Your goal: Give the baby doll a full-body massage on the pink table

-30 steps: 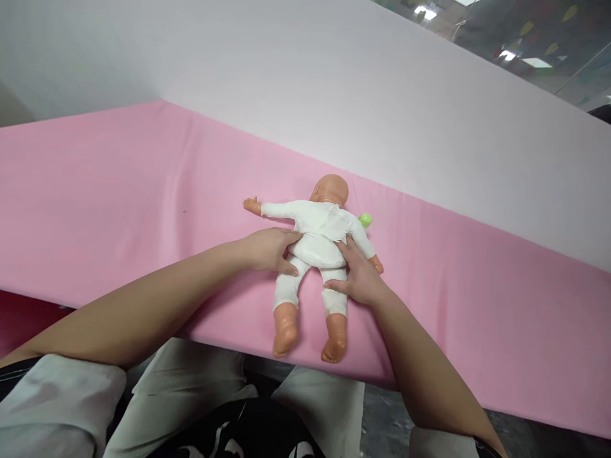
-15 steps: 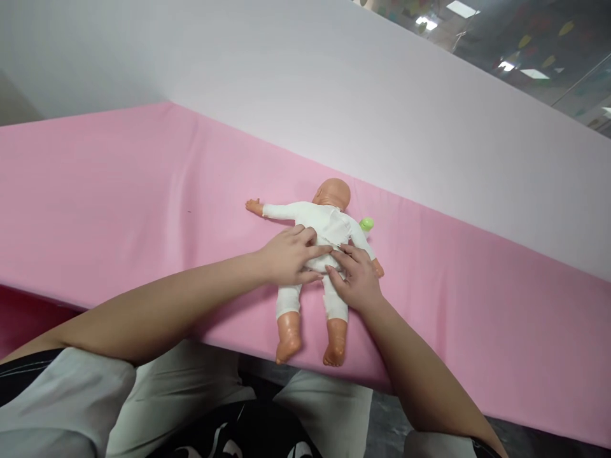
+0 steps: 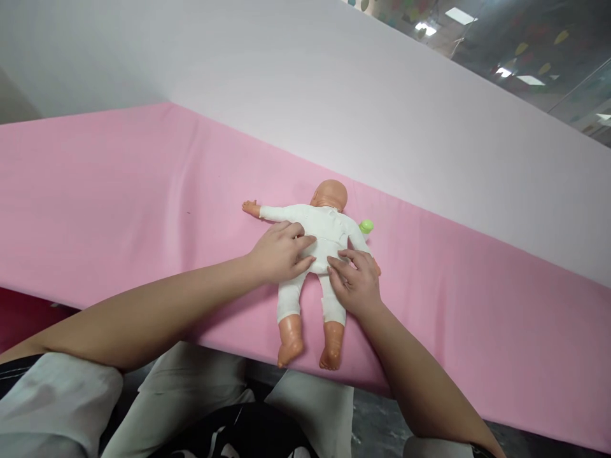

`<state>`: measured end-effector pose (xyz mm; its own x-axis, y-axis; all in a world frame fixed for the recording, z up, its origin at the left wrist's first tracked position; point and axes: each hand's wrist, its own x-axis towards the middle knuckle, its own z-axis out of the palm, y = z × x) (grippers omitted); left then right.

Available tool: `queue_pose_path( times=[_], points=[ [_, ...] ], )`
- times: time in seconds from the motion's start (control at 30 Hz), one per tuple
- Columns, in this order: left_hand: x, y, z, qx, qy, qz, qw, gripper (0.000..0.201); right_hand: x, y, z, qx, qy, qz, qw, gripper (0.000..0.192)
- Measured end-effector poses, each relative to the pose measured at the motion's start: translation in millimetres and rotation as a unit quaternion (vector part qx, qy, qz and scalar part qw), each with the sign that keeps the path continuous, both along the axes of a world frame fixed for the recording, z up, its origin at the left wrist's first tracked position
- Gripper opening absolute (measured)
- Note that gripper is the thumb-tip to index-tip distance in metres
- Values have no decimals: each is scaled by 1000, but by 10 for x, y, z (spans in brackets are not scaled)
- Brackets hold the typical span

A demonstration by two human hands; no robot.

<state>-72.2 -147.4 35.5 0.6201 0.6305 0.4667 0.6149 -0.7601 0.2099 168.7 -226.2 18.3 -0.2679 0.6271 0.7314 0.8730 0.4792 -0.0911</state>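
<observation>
Head view: doll lay face down on the pink cloth, feet at the near edge. Left hand rested flat, fingers spread, on its back. Right hand pressed its right hip, fingers loosely curled. Green object just beside the doll's far right.

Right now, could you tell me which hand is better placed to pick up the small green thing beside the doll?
Probably the right hand: it rests on the doll nearest the green thing.
</observation>
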Motion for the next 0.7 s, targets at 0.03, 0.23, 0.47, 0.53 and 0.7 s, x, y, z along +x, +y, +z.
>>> queue_pose_path(
  times=[0.03,0.23,0.47,0.53,0.7],
  points=[
    [4,-24,13,9,0,-26,1000,37,-14,-5,9,-10,1,12,1000,17],
    [61,-118,78,-48,77,-155,984,20,-51,-15,25,-162,3,42,986,20],
    [43,-130,75,-24,37,-168,985,23,-90,-102,62,-166,29,82,982,16],
    [33,-123,66,14,2,-158,987,28,-105,-114,64,-126,44,68,989,17],
    [48,-88,20,23,-8,-132,991,26,-98,-59,18,-112,50,24,992,24]
  ],
)
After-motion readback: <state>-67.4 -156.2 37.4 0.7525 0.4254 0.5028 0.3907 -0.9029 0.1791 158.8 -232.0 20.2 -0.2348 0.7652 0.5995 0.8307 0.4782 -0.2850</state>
